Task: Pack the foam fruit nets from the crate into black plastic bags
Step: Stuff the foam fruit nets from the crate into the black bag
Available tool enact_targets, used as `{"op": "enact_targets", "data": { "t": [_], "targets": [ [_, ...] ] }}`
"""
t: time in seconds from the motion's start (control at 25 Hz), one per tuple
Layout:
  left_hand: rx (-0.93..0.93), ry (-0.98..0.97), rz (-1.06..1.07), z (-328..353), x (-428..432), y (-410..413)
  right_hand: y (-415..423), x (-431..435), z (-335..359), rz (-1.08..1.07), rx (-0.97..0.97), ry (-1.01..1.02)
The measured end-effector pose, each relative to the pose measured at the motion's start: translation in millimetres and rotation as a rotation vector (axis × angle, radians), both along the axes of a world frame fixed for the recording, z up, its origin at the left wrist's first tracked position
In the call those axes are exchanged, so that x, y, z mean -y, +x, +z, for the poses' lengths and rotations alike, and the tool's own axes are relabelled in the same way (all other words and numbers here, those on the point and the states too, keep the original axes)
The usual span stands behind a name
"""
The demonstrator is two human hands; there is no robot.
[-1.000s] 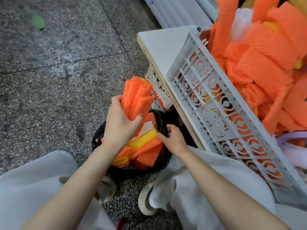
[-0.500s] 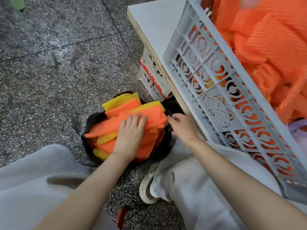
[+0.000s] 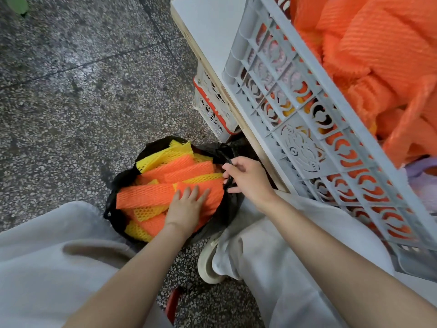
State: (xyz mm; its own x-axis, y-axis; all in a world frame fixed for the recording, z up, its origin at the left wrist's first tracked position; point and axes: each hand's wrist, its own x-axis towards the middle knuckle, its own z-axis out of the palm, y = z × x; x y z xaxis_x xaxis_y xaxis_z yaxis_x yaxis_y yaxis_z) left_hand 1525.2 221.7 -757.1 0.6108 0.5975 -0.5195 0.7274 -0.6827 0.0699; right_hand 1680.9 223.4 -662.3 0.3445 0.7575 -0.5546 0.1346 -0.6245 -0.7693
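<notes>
A black plastic bag (image 3: 118, 185) stands open on the floor between my legs, filled with orange and yellow foam fruit nets (image 3: 146, 195). My left hand (image 3: 186, 209) presses flat on the top orange nets with straight fingers. At the bag's right rim, my right hand (image 3: 248, 178) curls its fingers round the black handle loop (image 3: 225, 159). A grey lattice crate (image 3: 295, 129) on the white table (image 3: 208, 27) at the right holds a heap of orange nets (image 3: 378, 48).
Speckled stone floor (image 3: 82, 102) spreads to the left. A small white and red basket (image 3: 212, 107) sits under the table edge. My grey-trousered legs (image 3: 47, 268) flank the bag, with a pale shoe (image 3: 208, 263) beside it.
My left hand brought a bundle of orange nets down into the bag and now presses them flat. My right hand stayed at the bag's rim, holding it.
</notes>
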Motion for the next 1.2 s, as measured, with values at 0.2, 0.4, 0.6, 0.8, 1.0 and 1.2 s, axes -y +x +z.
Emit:
{"op": "enact_targets", "data": {
  "t": [0.2,0.4,0.6,0.8,1.0,1.2],
  "targets": [
    [0.109,-0.046,0.058,-2,-2,16,12,3,-8,-0.071,0.037,0.006],
    [0.353,0.176,-0.009,14,-7,4,22,2,-17,-0.122,0.081,-0.026],
    [0.34,0.214,-0.061,8,-1,-5,22,1,-20,-0.055,0.133,-0.031],
    [0.263,0.131,0.002,14,-2,0,20,2,-15,0.092,0.272,-0.057],
    [0.227,0.089,0.016,29,-10,0,14,8,3,0.229,0.356,-0.064],
    [0.294,0.162,-0.003,59,-27,-2,18,18,64,0.515,0.491,0.024]
  ]
}}
